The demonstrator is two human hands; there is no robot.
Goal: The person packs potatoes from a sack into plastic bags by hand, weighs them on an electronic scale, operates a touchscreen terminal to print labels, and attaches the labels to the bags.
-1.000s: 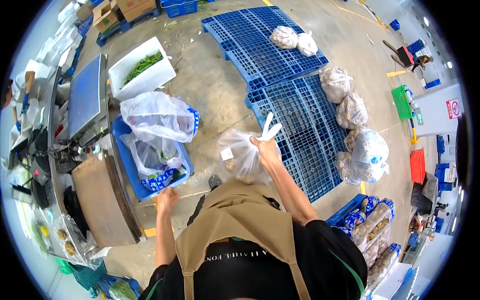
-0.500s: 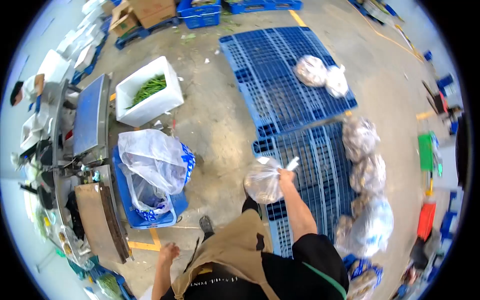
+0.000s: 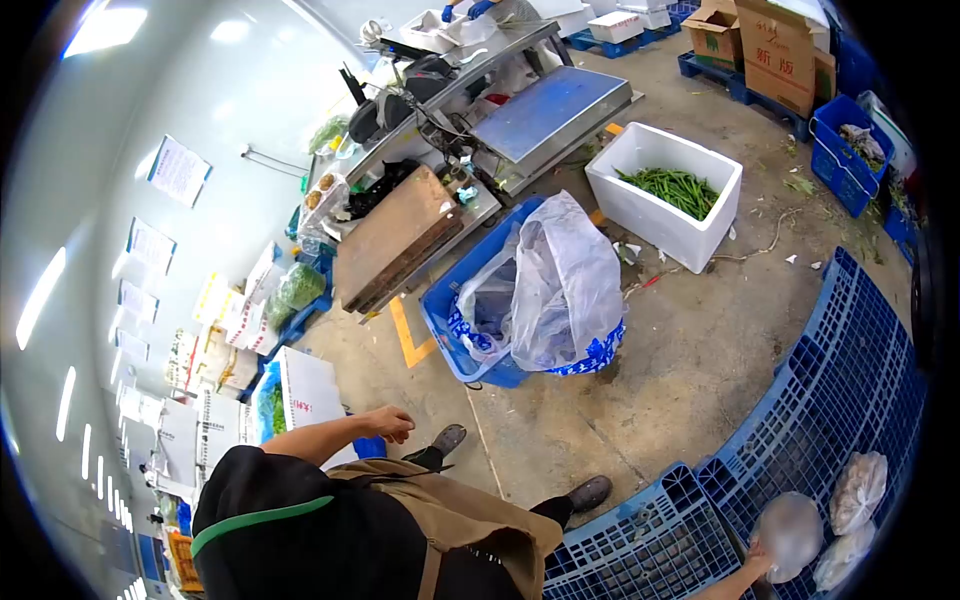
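My right hand grips a knotted clear plastic bag at the lower right. Its pale brown contents are blurred. The bag is over a blue plastic pallet, close beside two other filled bags, one pale brown bag and one whitish bag. I cannot tell whether it rests on the pallet. My left hand hangs with loosely bent fingers and nothing in it, near my left shoe.
A blue tub lined with a crumpled plastic bag stands ahead, beyond it a white foam box of green pods. A platform scale and brown board are by a workbench. A gloved person works at the back.
My view has swung to the left. My right hand has carried the bag outward to the two bags on the pallet. My left hand still hangs at my side.
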